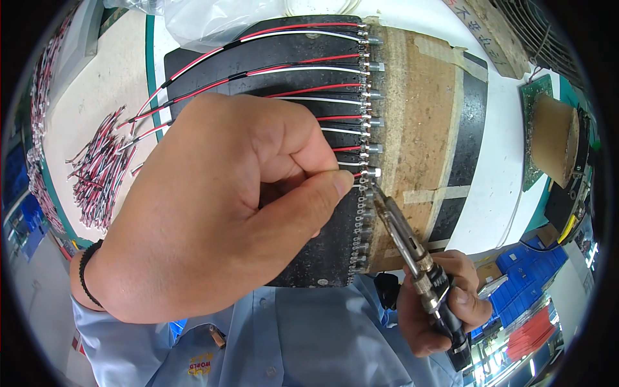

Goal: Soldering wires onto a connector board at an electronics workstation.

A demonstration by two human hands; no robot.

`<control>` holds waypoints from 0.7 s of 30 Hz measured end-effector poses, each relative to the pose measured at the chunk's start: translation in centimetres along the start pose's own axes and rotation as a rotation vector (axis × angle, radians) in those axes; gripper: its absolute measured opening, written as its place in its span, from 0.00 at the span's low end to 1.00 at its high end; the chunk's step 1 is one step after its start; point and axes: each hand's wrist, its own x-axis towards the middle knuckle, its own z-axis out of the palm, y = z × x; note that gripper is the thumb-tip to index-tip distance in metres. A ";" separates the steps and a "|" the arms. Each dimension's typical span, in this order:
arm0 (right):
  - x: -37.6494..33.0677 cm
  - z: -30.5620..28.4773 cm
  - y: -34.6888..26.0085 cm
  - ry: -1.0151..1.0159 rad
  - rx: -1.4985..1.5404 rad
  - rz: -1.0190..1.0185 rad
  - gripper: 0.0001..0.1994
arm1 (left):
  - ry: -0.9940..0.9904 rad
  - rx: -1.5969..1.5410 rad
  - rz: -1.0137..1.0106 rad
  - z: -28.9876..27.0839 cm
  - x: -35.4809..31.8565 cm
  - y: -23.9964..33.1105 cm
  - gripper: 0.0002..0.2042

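Observation:
My left hand (219,200) pinches a red and white wire between thumb and forefinger. The wire's end lies at a small terminal in a row of metal connectors (375,121) along the dark board (322,274). My right hand (445,297) is wrapped round a soldering iron (412,248), whose tip sits close beside that terminal; whether they touch I cannot tell. Farther up the row, several red and white wires (271,71) reach the connectors from the left. My left hand covers part of the board and wires.
A heap of red and white wires (103,177) lies on the left of the bench. Brown cardboard (419,122) with tape runs right of the connectors. A clear plastic bag (206,22) is at the back; a green circuit board (534,129) and blue bins (522,277) are at right.

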 end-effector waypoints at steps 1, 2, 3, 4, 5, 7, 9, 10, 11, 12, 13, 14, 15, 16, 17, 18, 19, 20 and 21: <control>0.0 0.0 0.1 -0.003 -0.005 -0.012 0.27 | -0.001 -0.003 -0.007 0.0 0.0 0.1 0.07; 0.0 0.0 0.1 -0.007 -0.011 -0.025 0.27 | -0.001 -0.012 -0.022 0.0 0.0 0.2 0.06; 0.0 0.0 0.1 -0.002 -0.021 -0.024 0.27 | -0.001 -0.020 -0.037 0.0 0.0 0.3 0.06; 0.0 0.1 0.1 0.003 -0.031 -0.023 0.27 | 0.000 -0.034 -0.060 0.0 0.0 0.4 0.06; 0.0 0.2 0.1 0.009 -0.041 -0.022 0.27 | -0.002 -0.052 -0.085 0.0 0.0 0.6 0.06; 0.0 0.4 0.1 0.036 -0.032 -0.037 0.27 | -0.006 -0.094 -0.136 -0.1 -0.1 0.9 0.06; 0.0 0.6 0.2 0.051 -0.038 -0.050 0.26 | -0.012 -0.102 -0.145 -0.1 -0.1 1.1 0.06; 0.1 0.7 0.2 0.051 -0.049 -0.057 0.26 | -0.016 -0.086 -0.129 -0.1 0.0 1.1 0.06; 0.2 0.8 0.2 0.052 -0.060 -0.063 0.26 | -0.022 -0.060 -0.118 -0.1 0.1 1.1 0.06; 0.2 0.8 0.3 0.047 -0.057 -0.071 0.26 | -0.023 -0.075 -0.118 -0.2 0.1 1.1 0.06; 0.3 0.8 0.3 0.042 -0.054 -0.078 0.26 | -0.027 -0.080 -0.125 -0.2 0.1 1.1 0.06; 0.4 0.8 0.4 0.035 -0.051 -0.090 0.26 | -0.036 -0.075 -0.114 -0.2 0.1 1.1 0.06; 0.4 0.8 0.4 0.023 -0.050 -0.094 0.27 | -0.032 -0.091 -0.136 -0.2 0.1 1.1 0.06; 0.5 0.7 0.5 0.010 -0.050 -0.103 0.27 | -0.032 -0.097 -0.139 -0.2 0.1 1.1 0.06; 0.6 0.7 0.5 -0.004 -0.049 -0.112 0.27 | -0.035 -0.080 -0.119 -0.2 0.1 1.0 0.06; 0.6 0.7 0.6 -0.005 -0.046 -0.117 0.27 | -0.031 -0.106 -0.141 -0.2 0.1 1.0 0.06; 0.7 0.7 0.6 -0.005 -0.042 -0.121 0.27 | -0.029 -0.108 -0.140 -0.2 0.0 1.0 0.06; 0.7 0.7 0.7 -0.006 -0.039 -0.125 0.27 | -0.034 -0.084 -0.120 -0.2 0.0 1.0 0.06; 0.7 0.8 0.7 0.003 -0.038 -0.129 0.27 | -0.027 -0.098 -0.138 -0.2 0.1 1.1 0.06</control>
